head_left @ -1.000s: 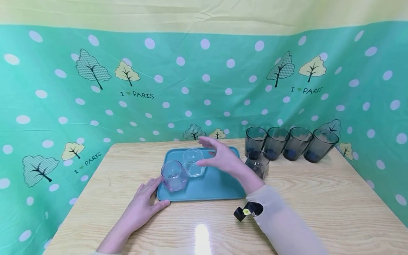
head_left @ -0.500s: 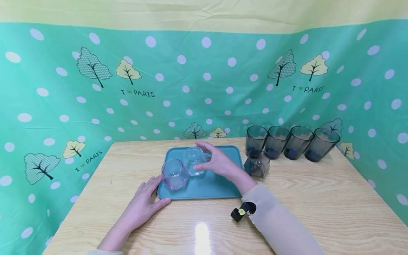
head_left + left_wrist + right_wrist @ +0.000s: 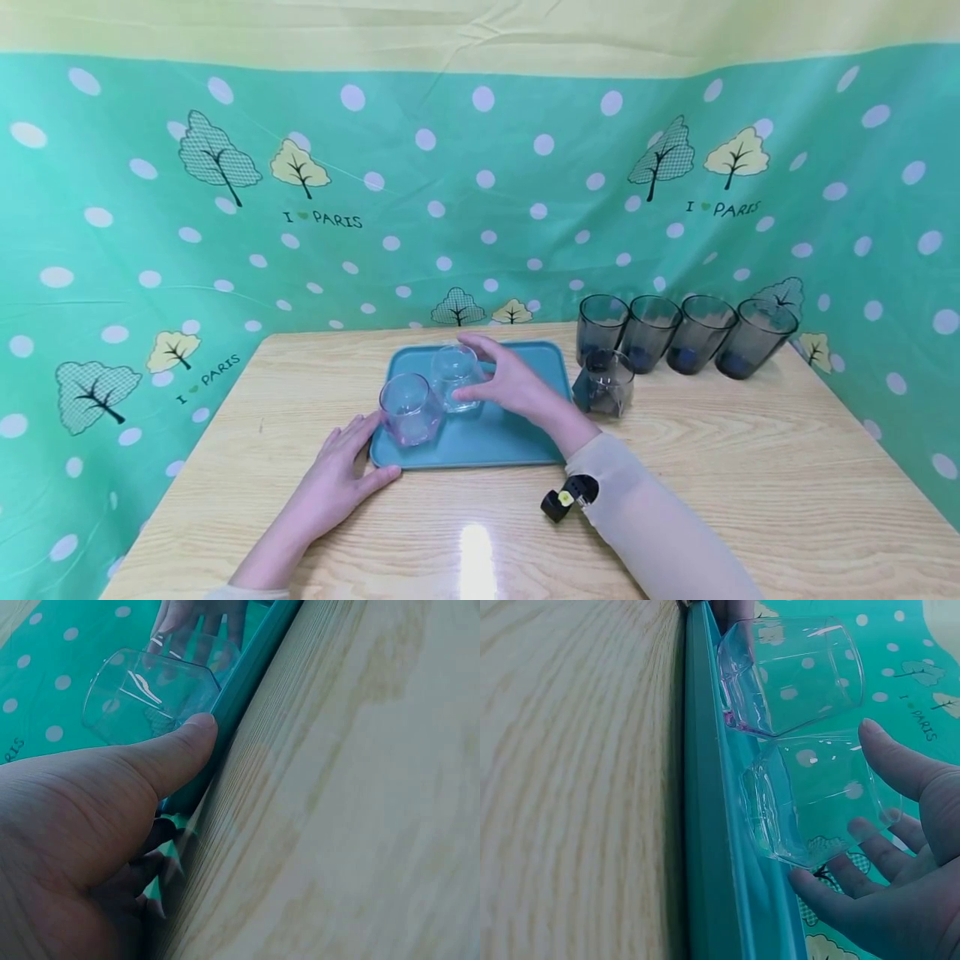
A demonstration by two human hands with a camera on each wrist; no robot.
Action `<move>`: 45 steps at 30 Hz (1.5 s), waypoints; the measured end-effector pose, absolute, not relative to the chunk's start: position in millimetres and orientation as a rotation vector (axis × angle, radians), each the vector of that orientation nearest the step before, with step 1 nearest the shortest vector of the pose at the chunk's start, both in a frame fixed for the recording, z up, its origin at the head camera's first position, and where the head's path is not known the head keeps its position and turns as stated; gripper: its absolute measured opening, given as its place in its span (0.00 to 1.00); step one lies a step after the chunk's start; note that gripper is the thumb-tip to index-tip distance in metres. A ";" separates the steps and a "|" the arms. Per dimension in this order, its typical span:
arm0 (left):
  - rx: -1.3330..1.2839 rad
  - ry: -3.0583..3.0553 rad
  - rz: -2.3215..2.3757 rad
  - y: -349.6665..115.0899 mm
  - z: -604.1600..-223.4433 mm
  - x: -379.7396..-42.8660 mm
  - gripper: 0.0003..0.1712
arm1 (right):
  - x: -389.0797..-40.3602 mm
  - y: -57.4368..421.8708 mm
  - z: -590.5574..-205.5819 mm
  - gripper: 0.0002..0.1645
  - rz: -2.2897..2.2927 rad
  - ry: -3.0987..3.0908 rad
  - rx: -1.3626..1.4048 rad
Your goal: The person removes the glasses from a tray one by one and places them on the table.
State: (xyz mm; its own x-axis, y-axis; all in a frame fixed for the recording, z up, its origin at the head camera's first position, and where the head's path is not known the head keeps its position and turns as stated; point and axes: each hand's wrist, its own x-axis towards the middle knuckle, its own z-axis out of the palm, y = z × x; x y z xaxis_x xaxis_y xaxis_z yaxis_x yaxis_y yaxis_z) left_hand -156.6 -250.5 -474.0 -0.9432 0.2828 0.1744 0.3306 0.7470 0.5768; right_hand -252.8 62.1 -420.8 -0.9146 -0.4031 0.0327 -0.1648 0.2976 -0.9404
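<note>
A pinkish glass tumbler [image 3: 411, 410] and a clear glass tumbler [image 3: 452, 379] stand upright, side by side, on the left part of a blue tray [image 3: 495, 442]. My right hand [image 3: 510, 379] curves round the clear tumbler from the right. In the right wrist view its thumb [image 3: 889, 754] is at the rim, while the fingers [image 3: 855, 877] pass along the far side. My left hand [image 3: 337, 479] rests at the tray's near left corner, its thumb [image 3: 187, 742] on the front rim and its fingers along the left side, close to the pinkish tumbler.
Several tall smoky glasses [image 3: 654, 333] line up at the back right of the wooden table [image 3: 750, 467]. A short grey tumbler [image 3: 609, 385] stands before them, beside the tray's right edge. A patterned green curtain [image 3: 420, 208] hangs behind the table.
My right hand has moved left and down a little and closed in on the clear tumbler. My left hand and the glasses stay where they were.
</note>
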 end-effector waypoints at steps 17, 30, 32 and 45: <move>-0.494 -2.866 -0.999 -250.8 -476.2 -156.8 0.53 | -249.9 61.4 -424.2 0.54 -1.718 2.318 -0.522; -0.495 -2.866 -0.995 -249.8 -474.8 -155.3 0.52 | -251.8 61.2 -428.7 0.51 -1.707 2.343 -0.490; -0.494 -2.868 -0.999 -249.4 -474.1 -155.2 0.52 | -251.8 61.1 -428.4 0.51 -1.703 2.353 -0.483; -0.494 -2.863 -0.999 -248.7 -472.9 -154.9 0.52 | -252.4 63.7 -422.8 0.48 -1.704 2.393 -0.388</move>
State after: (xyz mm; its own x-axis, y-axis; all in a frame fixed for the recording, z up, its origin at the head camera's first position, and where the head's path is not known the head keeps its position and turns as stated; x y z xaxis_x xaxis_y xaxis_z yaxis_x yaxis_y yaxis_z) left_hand -154.9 -248.7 -472.9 -0.9460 0.2767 0.1688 0.3217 0.7372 0.5941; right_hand -252.4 63.7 -422.8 -0.9501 -0.3118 0.0058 -0.1074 0.3097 -0.9447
